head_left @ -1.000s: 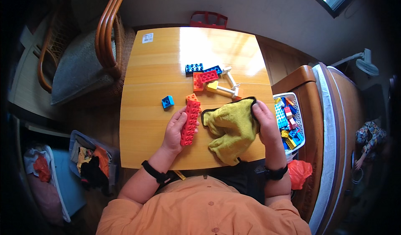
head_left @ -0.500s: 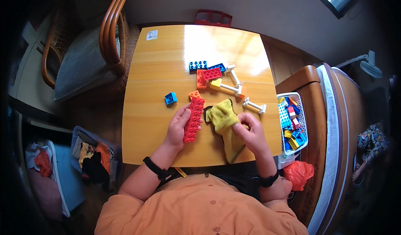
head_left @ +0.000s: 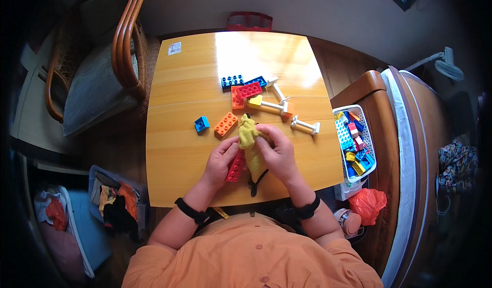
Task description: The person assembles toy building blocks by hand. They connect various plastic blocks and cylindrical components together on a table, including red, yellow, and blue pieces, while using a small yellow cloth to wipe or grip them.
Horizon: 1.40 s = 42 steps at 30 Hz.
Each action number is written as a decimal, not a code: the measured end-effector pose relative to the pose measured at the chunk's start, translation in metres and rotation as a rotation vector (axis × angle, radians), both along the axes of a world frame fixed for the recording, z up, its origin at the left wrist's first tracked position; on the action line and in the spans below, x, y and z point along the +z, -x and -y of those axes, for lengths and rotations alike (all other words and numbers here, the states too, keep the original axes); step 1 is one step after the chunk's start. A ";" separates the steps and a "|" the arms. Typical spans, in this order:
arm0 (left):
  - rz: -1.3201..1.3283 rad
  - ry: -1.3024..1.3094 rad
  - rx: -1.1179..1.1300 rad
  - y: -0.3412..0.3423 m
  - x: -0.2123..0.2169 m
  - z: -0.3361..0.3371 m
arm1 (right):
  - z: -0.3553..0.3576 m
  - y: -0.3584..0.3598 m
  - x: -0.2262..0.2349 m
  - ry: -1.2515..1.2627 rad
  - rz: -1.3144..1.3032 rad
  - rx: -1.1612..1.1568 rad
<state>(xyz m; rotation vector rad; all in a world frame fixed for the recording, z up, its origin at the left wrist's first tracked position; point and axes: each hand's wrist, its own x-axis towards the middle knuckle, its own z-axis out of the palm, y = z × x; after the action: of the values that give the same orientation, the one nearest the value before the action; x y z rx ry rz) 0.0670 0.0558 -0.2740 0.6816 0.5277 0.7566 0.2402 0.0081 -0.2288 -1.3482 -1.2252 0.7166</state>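
Mid-wipe: left hand [head_left: 221,161] grips red brick strip [head_left: 236,166], right hand [head_left: 277,152] clenches yellow cloth [head_left: 248,137] at its 1 o'clock; next probably needs strip rotated.

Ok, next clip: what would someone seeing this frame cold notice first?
Probably the two hands at the near edge of the wooden table: the right hand presses a bunched yellow cloth against a red brick strip that the left hand steadies. Beyond them lie loose bright bricks, including an orange brick and a small blue brick. A white basket of bricks sits off the table's right side.
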 end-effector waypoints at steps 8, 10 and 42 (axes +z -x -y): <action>0.032 0.008 0.160 -0.009 0.002 -0.002 | 0.009 0.003 -0.002 -0.113 0.105 -0.021; 0.049 0.014 0.198 -0.009 -0.001 -0.002 | 0.013 0.016 0.000 -0.114 0.224 0.153; 0.002 -0.064 -0.069 0.002 0.007 -0.002 | 0.002 -0.003 -0.008 -0.060 -0.044 -0.133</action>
<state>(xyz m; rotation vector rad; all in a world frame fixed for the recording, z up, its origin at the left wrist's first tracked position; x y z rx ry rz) 0.0647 0.0574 -0.2668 0.7546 0.4776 0.7120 0.2427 0.0060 -0.2364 -1.3441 -1.1031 0.6075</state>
